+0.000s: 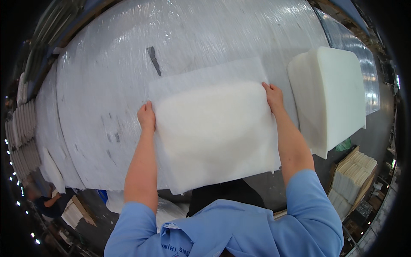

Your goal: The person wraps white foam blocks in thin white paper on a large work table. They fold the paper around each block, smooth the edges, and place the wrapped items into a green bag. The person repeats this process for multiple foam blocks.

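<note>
In front of me a white padded cushion pad (pixel 214 124) lies flat on the wrapped work surface (pixel 102 85). A thin, slightly see-through white sheet (pixel 209 73) shows past its far edge and along its sides. My left hand (pixel 147 116) is closed at the left side, near the pad's far left corner. At the far right corner, my right hand (pixel 274 95) pinches the sheet's edge between thumb and fingers. Both arms reach forward, and the sheet's near edge hangs close to my body.
A stack of white foam pads (pixel 325 94) stands on the right. A dark torn patch (pixel 153 61) marks the plastic film. Below right is a box of folded white pieces (pixel 353 175). A co-worker (pixel 47 203) is at the lower left, near piled white pads (pixel 23 124).
</note>
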`<state>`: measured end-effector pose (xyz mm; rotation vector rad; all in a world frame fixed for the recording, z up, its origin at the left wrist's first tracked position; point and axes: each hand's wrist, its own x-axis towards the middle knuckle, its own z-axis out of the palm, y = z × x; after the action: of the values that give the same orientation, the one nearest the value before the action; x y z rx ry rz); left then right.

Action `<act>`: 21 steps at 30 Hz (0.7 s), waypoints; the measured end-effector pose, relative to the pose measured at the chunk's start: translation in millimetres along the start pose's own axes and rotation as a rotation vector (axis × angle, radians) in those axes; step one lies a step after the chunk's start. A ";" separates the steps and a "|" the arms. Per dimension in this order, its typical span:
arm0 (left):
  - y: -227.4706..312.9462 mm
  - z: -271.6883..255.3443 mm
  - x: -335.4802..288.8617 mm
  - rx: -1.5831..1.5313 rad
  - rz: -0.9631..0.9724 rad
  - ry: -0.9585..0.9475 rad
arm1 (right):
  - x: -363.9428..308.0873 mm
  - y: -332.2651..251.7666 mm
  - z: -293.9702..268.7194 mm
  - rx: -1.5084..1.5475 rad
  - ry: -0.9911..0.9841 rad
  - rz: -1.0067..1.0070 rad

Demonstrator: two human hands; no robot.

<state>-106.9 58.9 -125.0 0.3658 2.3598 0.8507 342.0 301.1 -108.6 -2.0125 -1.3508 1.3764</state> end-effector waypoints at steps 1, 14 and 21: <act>-3.5 -3.0 -3.1 -0.115 -0.001 -0.047 | 0.0 2.7 -4.3 0.066 -0.035 0.011; -46.1 -16.3 -114.8 -0.376 -0.163 -0.084 | -94.3 65.4 -40.5 0.002 -0.017 -0.083; -62.3 -12.7 -109.1 -0.313 -0.052 -0.050 | -84.2 71.2 -50.5 -0.134 -0.008 -0.107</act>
<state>-32.6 -41.9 -109.4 0.1935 2.1358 1.1504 415.4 206.0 -91.9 -1.9871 -1.5679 1.2792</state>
